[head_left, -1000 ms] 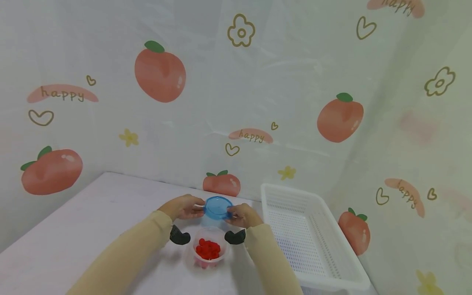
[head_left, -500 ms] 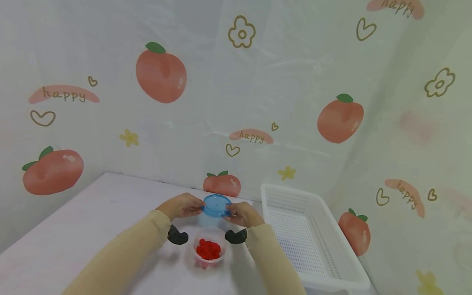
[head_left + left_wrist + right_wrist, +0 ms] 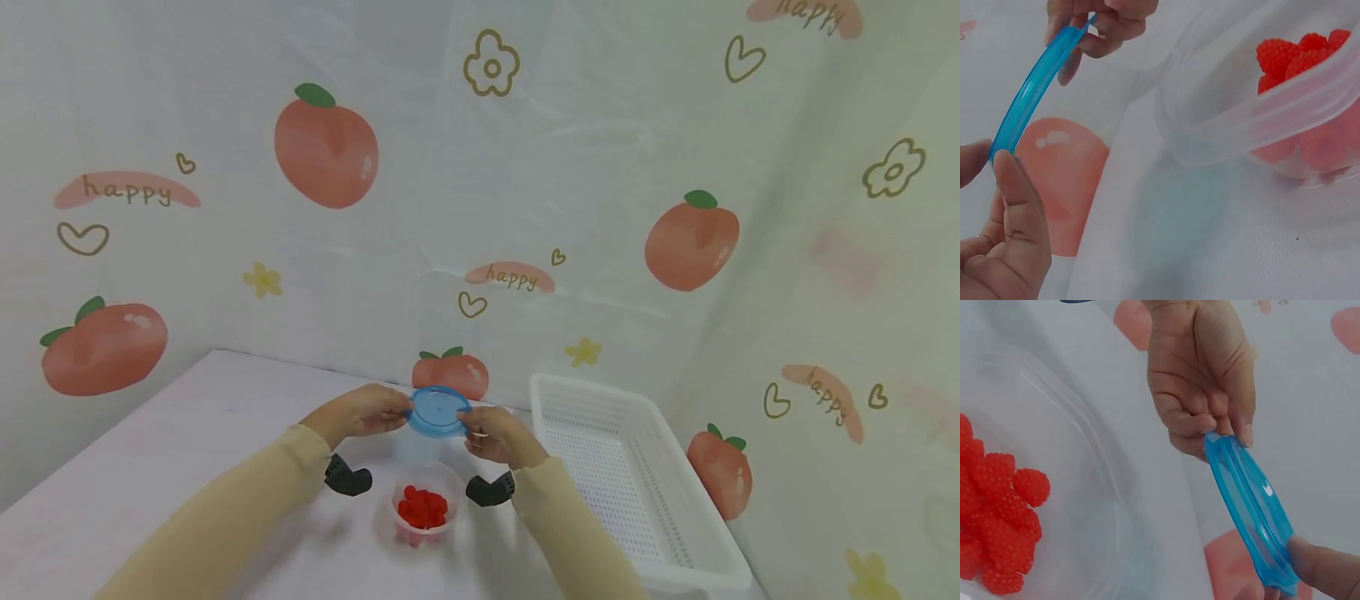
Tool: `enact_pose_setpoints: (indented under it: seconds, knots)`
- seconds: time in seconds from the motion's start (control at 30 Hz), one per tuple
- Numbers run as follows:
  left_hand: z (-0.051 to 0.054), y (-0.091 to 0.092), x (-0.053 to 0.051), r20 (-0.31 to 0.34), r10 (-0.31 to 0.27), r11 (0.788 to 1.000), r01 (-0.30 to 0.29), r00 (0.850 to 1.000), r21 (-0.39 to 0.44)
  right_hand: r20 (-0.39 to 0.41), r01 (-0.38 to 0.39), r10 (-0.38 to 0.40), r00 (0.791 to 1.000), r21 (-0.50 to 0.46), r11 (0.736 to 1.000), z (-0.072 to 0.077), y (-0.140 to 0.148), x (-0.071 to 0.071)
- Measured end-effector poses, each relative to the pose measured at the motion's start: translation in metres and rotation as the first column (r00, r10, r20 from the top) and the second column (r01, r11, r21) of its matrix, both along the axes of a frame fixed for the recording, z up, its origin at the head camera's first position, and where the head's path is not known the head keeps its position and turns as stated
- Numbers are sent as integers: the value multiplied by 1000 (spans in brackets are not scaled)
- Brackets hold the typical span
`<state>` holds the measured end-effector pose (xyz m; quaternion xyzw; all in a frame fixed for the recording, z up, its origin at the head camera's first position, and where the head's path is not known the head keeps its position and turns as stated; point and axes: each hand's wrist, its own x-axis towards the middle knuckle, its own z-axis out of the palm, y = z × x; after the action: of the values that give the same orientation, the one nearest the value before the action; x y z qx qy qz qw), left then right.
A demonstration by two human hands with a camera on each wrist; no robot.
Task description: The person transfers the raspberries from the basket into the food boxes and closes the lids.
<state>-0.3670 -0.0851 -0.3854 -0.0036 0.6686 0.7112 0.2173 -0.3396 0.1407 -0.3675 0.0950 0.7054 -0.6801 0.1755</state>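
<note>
A round, see-through blue lid [image 3: 438, 412] is held up between both hands, above the table and behind a clear bowl. My left hand [image 3: 367, 411] pinches its left edge with thumb and fingers. On the opposite edge my right hand [image 3: 497, 433] pinches the rim in the same way. From the right wrist view the lid [image 3: 1250, 509] appears nearly edge-on. The clear plastic bowl [image 3: 454, 521] stands uncovered on the table, nearer to me than the lid. Several red raspberries [image 3: 1297, 59] lie in it.
A white perforated plastic basket [image 3: 615, 467] stands on the right of the table. The white table [image 3: 187, 442] meets a fruit-printed wall cloth [image 3: 420, 208] at the back. A bluish shadow [image 3: 1175, 212] of the lid falls on the table beside the bowl.
Both hands have raised the lid slightly and tipped its top face more towards me. My left forearm has shifted a little left, my right wrist a little right. The bowl has stayed put.
</note>
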Motion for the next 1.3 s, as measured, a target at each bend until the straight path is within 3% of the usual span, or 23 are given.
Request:
enact_pose_setpoints:
  seconds: [0.2, 0.4, 0.6, 0.83, 1.0, 1.3]
  knots:
    - [4, -4, 4, -37, -19, 1000, 20, 999, 21, -42, -66, 65, 997, -31, 997, 5, 2, 10]
    - [10, -5, 16, -82, -32, 999, 34, 996, 26, -68, -99, 95, 993, -54, 994, 9, 6, 22]
    - [15, -4, 28, -164, -39, 999, 39, 986, 0, -106, -118, 111, 988, -59, 991, 9, 10, 31]
    - [15, -6, 35, -230, -36, 999, 32, 973, -20, -129, -142, 132, 983, -71, 987, 10, 18, 39]
    - [13, -7, 40, -300, -62, 995, 34, 952, -96, -106, -121, 109, 988, -118, 986, 11, 21, 43]
    - [13, -2, 47, -338, -12, 969, -73, 941, -236, -78, -115, 101, 992, -198, 973, 10, 25, 44]
